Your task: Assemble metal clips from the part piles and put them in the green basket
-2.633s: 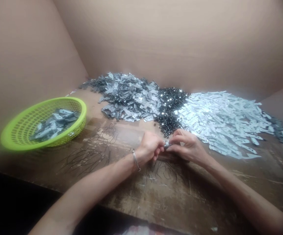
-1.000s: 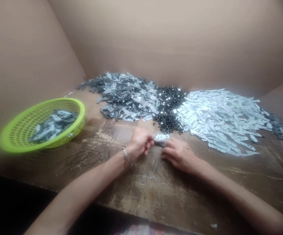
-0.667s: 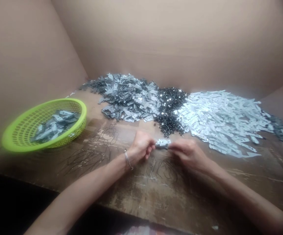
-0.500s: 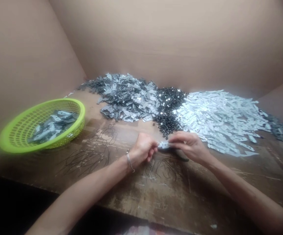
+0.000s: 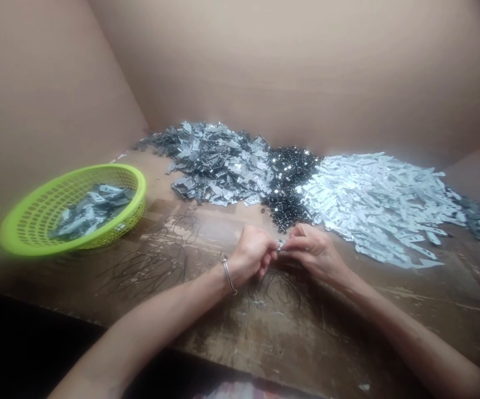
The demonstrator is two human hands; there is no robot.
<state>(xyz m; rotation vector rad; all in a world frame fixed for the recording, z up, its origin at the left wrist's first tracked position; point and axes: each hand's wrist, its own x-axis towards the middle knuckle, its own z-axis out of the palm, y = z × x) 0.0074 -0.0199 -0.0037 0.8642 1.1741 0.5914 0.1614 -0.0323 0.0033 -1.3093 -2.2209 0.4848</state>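
the left hand (image 5: 257,249) is curled nearly closed, with its thumb and finger pinching one end of a small shiny metal piece (image 5: 279,245). the right hand (image 5: 314,249) has its thumb and fingertips close together on the other end. the piece is between the hands, over the middle of the brown table (image 5: 240,343); fingers hide most of it, so its shape is hard to make out. a thin bracelet (image 5: 228,275) goes around the left wrist. just past the hands is a dark heap of pins (image 5: 287,210). to its left is a gray heap of metal bits (image 5: 223,166), and to its right a pale heap of long strips (image 5: 381,199). a green basket (image 5: 19,238) at the left has metal parts (image 5: 92,210) in it. a mark on its side is too small to read. some cloth (image 5: 240,390) is cut off at the near edge.
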